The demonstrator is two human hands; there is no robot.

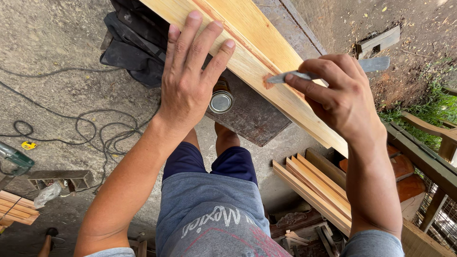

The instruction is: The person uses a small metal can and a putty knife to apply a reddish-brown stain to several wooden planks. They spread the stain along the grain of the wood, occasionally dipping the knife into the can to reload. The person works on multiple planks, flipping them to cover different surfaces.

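Note:
A long pale wooden plank (266,52) runs diagonally from the top centre to the right. My left hand (188,78) lies flat on its near edge, fingers spread, holding nothing. My right hand (340,97) grips a thin grey metal blade (376,64). The blade's tip touches a patch of reddish-brown filler (268,82) on the plank's edge. A small open metal can (221,101) stands on a dark board (250,114) under the plank, just right of my left hand.
Black cables (90,128) snake over the concrete floor at left, near a green power tool (16,162). A dark bag (131,45) lies at the top. Several wooden strips (314,188) are stacked at lower right, beside a wooden rail (423,159) and grass.

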